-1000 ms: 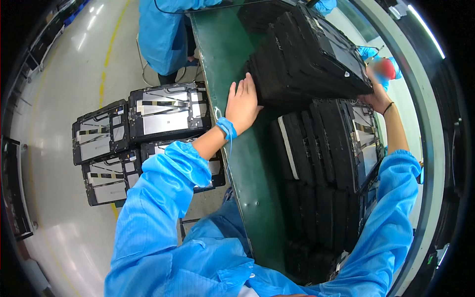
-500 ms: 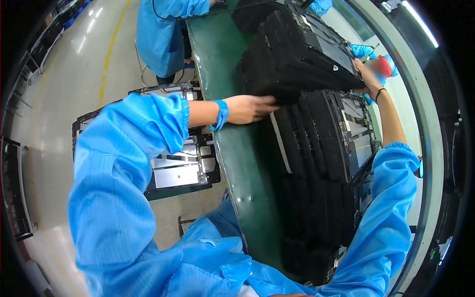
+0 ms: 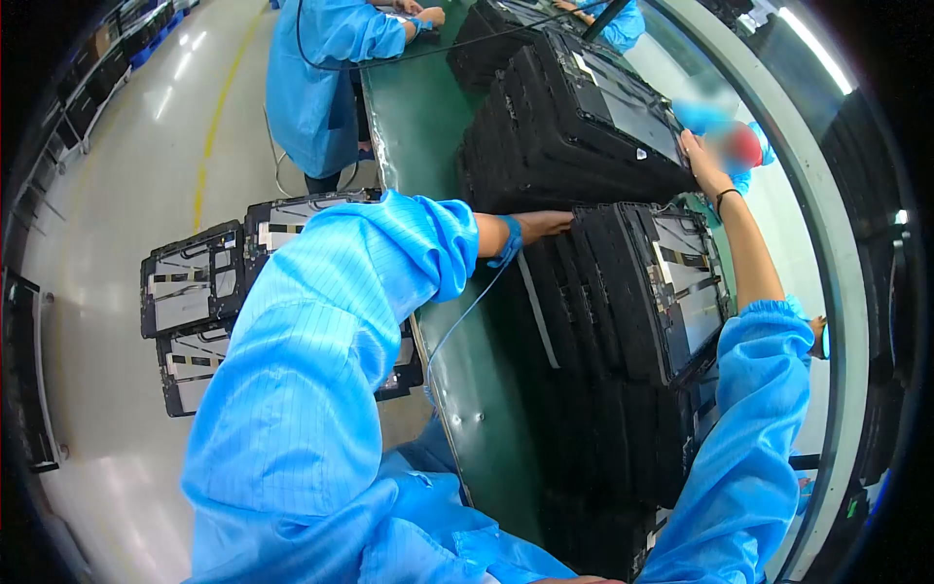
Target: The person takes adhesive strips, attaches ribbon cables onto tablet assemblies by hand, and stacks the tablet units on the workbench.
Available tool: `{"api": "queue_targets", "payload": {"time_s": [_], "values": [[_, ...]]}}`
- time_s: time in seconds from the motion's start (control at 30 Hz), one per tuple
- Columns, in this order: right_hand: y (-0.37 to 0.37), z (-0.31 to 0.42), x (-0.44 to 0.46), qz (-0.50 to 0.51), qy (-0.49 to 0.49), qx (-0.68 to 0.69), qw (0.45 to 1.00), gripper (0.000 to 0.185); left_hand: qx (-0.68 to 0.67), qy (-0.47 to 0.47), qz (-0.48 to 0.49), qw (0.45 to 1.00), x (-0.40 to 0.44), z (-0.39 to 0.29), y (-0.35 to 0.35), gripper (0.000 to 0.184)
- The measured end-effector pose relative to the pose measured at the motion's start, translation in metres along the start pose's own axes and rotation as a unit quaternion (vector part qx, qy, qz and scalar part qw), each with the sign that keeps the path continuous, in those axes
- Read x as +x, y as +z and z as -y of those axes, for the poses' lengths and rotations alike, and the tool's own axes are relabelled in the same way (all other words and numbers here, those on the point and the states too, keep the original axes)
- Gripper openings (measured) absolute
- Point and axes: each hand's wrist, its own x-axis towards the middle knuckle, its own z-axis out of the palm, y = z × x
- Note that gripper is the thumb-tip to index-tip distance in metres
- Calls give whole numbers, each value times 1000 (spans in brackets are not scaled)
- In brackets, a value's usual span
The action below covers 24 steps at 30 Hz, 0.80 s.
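Note:
Two tall stacks of black-framed panels stand on the green table (image 3: 399, 122). My left hand (image 3: 545, 225) reaches across between them, its fingertips at the upper left corner of the near stack (image 3: 623, 311); what the fingertips hold, if anything, is hidden. Higher up, my right hand (image 3: 702, 164) is at the right edge of the far stack (image 3: 574, 117), with its fingers against the top panel's corner. A blue wrist strap with a cord is on my left wrist.
Several more panels (image 3: 195, 282) lie beside the table at the left. A co-worker in blue (image 3: 311, 88) is at the far left table edge, and others are beyond the stacks. A metal frame (image 3: 827, 243) runs along the right.
My left hand has moved from the far stack's left side rightward to the near stack's corner. My right hand has shifted slightly up and left. The far stack appears further left in view.

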Motion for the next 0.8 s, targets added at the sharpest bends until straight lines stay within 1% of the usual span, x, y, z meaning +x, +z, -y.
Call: {"api": "queue_targets", "payload": {"time_s": [0.03,0.07,0.1,0.13,0.2,0.23,0.27,0.3,0.33,0.37,0.43,0.47,0.5,0.53,0.57,0.6,0.67,0.73,0.77,0.8], "values": [[1,-1,8,-86,-96,-129,983,51,-1,-1,2,1000,2,1,3,52],[2,-2,16,-172,-191,-254,933,50,-1,-3,2,1000,4,1,6,53],[13,11,1,-239,-272,-284,888,49,-2,-7,1,1000,5,2,10,54],[17,28,-14,-241,-273,-283,887,49,-2,-9,3,1000,7,3,14,55],[23,55,-39,-122,-408,-285,859,42,-4,-13,6,1000,12,2,23,58],[31,62,-42,-117,-420,-314,843,35,-4,-13,8,1000,15,1,27,59],[36,70,-38,-119,-419,-314,843,35,-10,-11,13,1000,18,1,31,59],[40,80,-29,-50,-333,-309,890,36,-17,-10,18,1000,20,3,33,60],[43,86,-24,19,-241,-298,923,36,-30,-7,29,999,20,6,36,60],[47,87,-22,16,-240,-297,924,36,-28,-5,27,999,22,8,39,60],[57,87,-22,-62,-208,-302,928,49,5,34,113,993,21,22,32,57],[58,87,-22,-100,-192,-304,928,56,6,33,111,993,24,21,36,57],[54,86,-13,-59,-174,-283,941,62,4,21,118,993,29,17,45,56],[53,78,6,-59,-171,-284,941,62,1,11,124,992,33,13,53,56],[54,69,24,-51,-197,-275,940,63,0,11,121,993,36,10,62,56],[56,72,23,-44,-222,-265,937,64,-3,0,120,993,37,11,69,56],[54,74,14,-49,-204,-259,943,62,-6,-11,112,994,37,13,83,55],[56,76,-7,-144,-240,-236,930,57,-15,-28,95,995,28,20,87,55],[55,78,-20,-198,-262,-260,908,48,-34,-19,110,993,25,26,87,55],[46,76,-28,-201,-254,-261,909,48,-35,-14,103,994,22,27,89,55]]}}
